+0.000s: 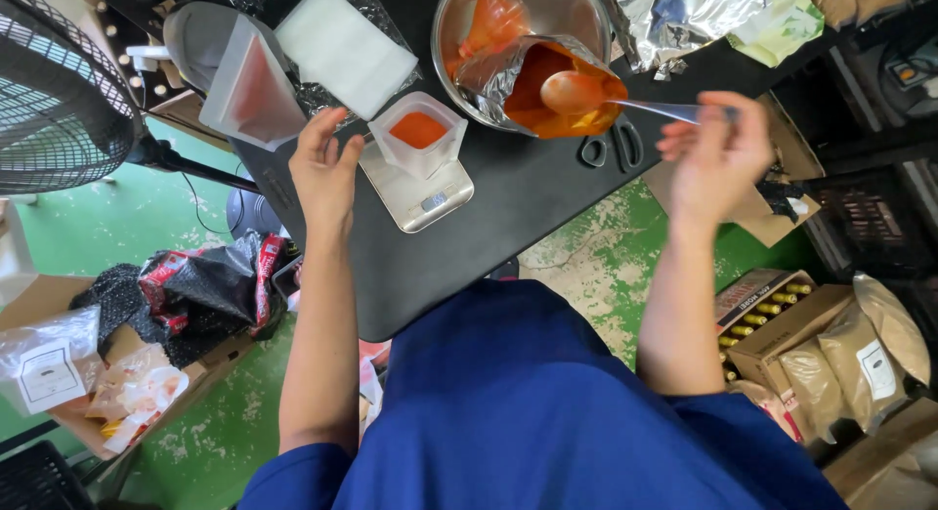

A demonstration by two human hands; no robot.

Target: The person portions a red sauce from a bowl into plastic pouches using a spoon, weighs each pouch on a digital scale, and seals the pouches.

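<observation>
Probably a packing workshop: scale (415, 192), foil pouches (684, 12), stock cartons (782, 329) on painted floor (586, 266).

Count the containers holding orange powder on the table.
2: the clear cup on the scale, and the foil bag in the steel bowl. Others may be hidden.

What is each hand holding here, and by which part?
The right hand pinches a spoon by the far end of its handle. The left hand holds nothing, open beside the small cup.
</observation>
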